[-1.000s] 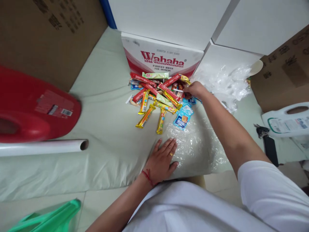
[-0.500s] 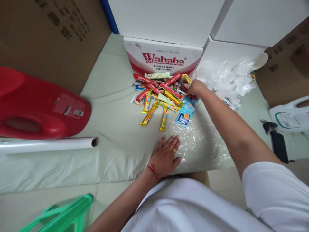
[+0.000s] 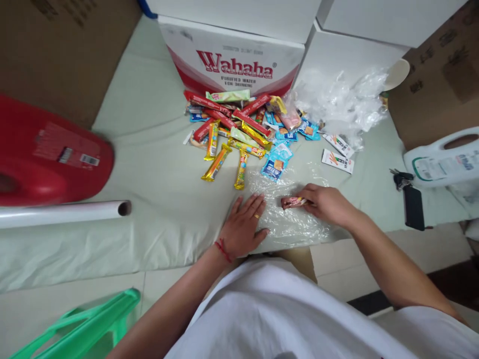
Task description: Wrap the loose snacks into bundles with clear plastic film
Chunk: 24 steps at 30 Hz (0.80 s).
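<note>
Our right hand (image 3: 329,203) pinching a small pink-wrapped snack stick (image 3: 294,202) over the clear plastic sheet (image 3: 295,224), our left hand (image 3: 243,227) flat, fingers spread, on the sheet's edge, colourful snack packets (image 3: 239,134) heaped beyond.

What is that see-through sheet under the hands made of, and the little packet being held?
The clear crinkly sheet looks like thin plastic film: glossy and wrinkled. The small pink-and-red packet in the right hand seems shiny plastic wrapper. The left hand lies flat beside it.

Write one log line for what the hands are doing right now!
left hand: flat on plastic sheet | right hand: holds snack packet | snack pile: behind
</note>
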Tool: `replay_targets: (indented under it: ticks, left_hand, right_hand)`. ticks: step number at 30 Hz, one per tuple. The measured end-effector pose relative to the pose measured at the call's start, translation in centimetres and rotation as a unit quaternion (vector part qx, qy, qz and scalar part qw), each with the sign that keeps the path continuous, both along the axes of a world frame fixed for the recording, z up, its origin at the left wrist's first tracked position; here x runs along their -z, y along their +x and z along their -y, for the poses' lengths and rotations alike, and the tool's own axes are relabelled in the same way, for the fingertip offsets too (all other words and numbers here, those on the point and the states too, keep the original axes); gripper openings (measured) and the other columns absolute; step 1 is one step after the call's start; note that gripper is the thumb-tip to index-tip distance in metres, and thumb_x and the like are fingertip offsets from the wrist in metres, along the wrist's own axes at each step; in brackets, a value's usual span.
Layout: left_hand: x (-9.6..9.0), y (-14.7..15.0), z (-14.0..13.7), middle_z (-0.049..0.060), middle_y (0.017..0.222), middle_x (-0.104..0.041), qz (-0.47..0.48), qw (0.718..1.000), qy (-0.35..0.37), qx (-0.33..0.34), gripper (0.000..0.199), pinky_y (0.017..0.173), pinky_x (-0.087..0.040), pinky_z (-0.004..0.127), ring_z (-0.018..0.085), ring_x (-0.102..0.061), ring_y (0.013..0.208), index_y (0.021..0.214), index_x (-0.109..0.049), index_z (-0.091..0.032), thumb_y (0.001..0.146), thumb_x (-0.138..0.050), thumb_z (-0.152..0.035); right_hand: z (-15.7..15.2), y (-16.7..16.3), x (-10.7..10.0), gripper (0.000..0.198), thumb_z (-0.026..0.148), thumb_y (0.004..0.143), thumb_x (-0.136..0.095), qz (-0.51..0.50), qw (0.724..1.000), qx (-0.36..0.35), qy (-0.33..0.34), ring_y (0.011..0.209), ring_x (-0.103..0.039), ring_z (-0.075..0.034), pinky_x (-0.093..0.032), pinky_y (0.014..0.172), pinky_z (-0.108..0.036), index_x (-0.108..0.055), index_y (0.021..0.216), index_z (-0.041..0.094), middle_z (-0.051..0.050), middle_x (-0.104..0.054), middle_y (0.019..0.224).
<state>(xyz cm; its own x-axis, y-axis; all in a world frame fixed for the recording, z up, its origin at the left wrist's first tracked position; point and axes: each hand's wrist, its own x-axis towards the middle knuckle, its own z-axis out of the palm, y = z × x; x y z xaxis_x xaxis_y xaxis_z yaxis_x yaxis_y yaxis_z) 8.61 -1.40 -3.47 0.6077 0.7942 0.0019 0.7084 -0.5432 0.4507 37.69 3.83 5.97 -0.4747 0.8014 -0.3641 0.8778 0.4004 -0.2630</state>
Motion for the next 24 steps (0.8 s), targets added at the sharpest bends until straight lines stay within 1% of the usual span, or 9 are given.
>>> replay_targets:
  ticks: [2, 4, 7, 9, 12, 15, 17, 21, 24]
  left_hand:
    - [0.0, 0.0, 0.0, 0.014, 0.172, -0.037, -0.003, 1.0, 0.001, 0.001, 0.077, 0.134, -0.02, 0.06, 0.034, -0.032, 0.162, 0.163, -0.04, -0.013, 0.097, -0.06, -0.047]
    - [0.1, 0.0, 0.0, 0.014, 0.172, -0.038, -0.007, 1.0, 0.005, 0.002, 0.078, 0.134, -0.02, 0.061, 0.034, -0.032, 0.161, 0.164, -0.04, -0.013, 0.097, -0.061, -0.047]
    - [0.2, -0.1, 0.0, 0.015, 0.172, -0.037, -0.014, 1.0, 0.011, 0.008, 0.078, 0.134, -0.019, 0.061, 0.035, -0.032, 0.161, 0.164, -0.039, -0.014, 0.097, -0.06, -0.048]
    - [0.2, -0.1, 0.0, 0.015, 0.172, -0.038, -0.017, 1.0, 0.014, 0.01, 0.078, 0.134, -0.019, 0.061, 0.035, -0.032, 0.161, 0.165, -0.039, -0.015, 0.097, -0.059, -0.048]
    - [0.2, -0.1, 0.0, 0.016, 0.171, -0.039, -0.02, 1.0, 0.02, 0.007, 0.078, 0.134, -0.019, 0.061, 0.036, -0.034, 0.16, 0.165, -0.039, -0.016, 0.097, -0.06, -0.047]
    - [0.2, -0.1, 0.0, 0.016, 0.171, -0.04, -0.02, 1.0, 0.023, 0.007, 0.078, 0.134, -0.021, 0.061, 0.035, -0.035, 0.16, 0.165, -0.039, -0.015, 0.096, -0.06, -0.047]
    - [0.2, -0.1, 0.0, 0.015, 0.171, -0.04, -0.018, 0.999, 0.025, 0.009, 0.078, 0.133, -0.022, 0.062, 0.035, -0.035, 0.16, 0.165, -0.039, -0.015, 0.097, -0.059, -0.048]
    - [0.2, -0.1, 0.0, 0.014, 0.172, -0.039, -0.016, 1.0, 0.021, 0.008, 0.076, 0.134, -0.021, 0.06, 0.034, -0.035, 0.16, 0.164, -0.04, -0.015, 0.098, -0.058, -0.048]
    - [0.1, -0.1, 0.0, 0.014, 0.172, -0.039, -0.014, 1.0, 0.019, 0.005, 0.076, 0.134, -0.02, 0.059, 0.034, -0.035, 0.16, 0.163, -0.041, -0.016, 0.097, -0.059, -0.048]
  right_hand:
    - [0.9, -0.5, 1.2, 0.032, 0.026, 0.101, -0.06, 0.026, 1.0, 0.006, -0.005, 0.097, -0.072, -0.023, -0.044, 0.073, -0.028, -0.072, 0.13, 0.026, -0.01, -0.072, 0.12]
    - [1.1, -0.2, 1.9, 0.032, 0.028, 0.102, -0.06, 0.007, 1.0, 0.013, -0.012, 0.1, -0.071, -0.023, -0.045, 0.075, -0.028, -0.071, 0.132, 0.025, -0.01, -0.07, 0.122]
    - [1.0, 0.9, 1.9, 0.033, 0.027, 0.103, -0.058, -0.035, 0.999, 0.031, 0.001, 0.104, -0.071, -0.023, -0.047, 0.081, -0.028, -0.069, 0.135, 0.025, -0.01, -0.07, 0.126]
    - [1.0, 1.2, 1.5, 0.034, 0.031, 0.103, -0.059, -0.037, 0.998, 0.04, 0.019, 0.104, -0.071, -0.023, -0.046, 0.079, -0.029, -0.069, 0.135, 0.025, -0.009, -0.07, 0.126]
    - [1.0, 0.5, 1.2, 0.033, 0.035, 0.103, -0.06, -0.009, 0.999, 0.032, 0.023, 0.1, -0.071, -0.024, -0.044, 0.072, -0.029, -0.071, 0.133, 0.027, -0.009, -0.071, 0.123]
    - [1.3, -0.6, 1.9, 0.031, 0.034, 0.102, -0.06, 0.021, 1.0, 0.012, 0.009, 0.096, -0.072, -0.025, -0.043, 0.068, -0.03, -0.071, 0.131, 0.029, -0.01, -0.072, 0.121]
    - [1.6, -0.8, 2.5, 0.035, 0.034, 0.101, -0.062, 0.021, 1.0, 0.007, 0.006, 0.096, -0.073, -0.024, -0.045, 0.069, -0.029, -0.07, 0.135, 0.031, -0.01, -0.071, 0.124]
    - [1.3, 0.1, 2.4, 0.045, 0.043, 0.1, -0.066, -0.059, 0.998, 0.014, 0.0, 0.108, -0.073, -0.026, -0.051, 0.08, -0.031, -0.065, 0.143, 0.03, -0.011, -0.068, 0.137]
    - [-0.8, 0.6, 1.4, 0.039, 0.045, 0.101, -0.061, -0.118, 0.991, 0.051, 0.036, 0.108, -0.072, -0.027, -0.052, 0.087, -0.034, -0.072, 0.134, 0.025, -0.011, -0.073, 0.128]
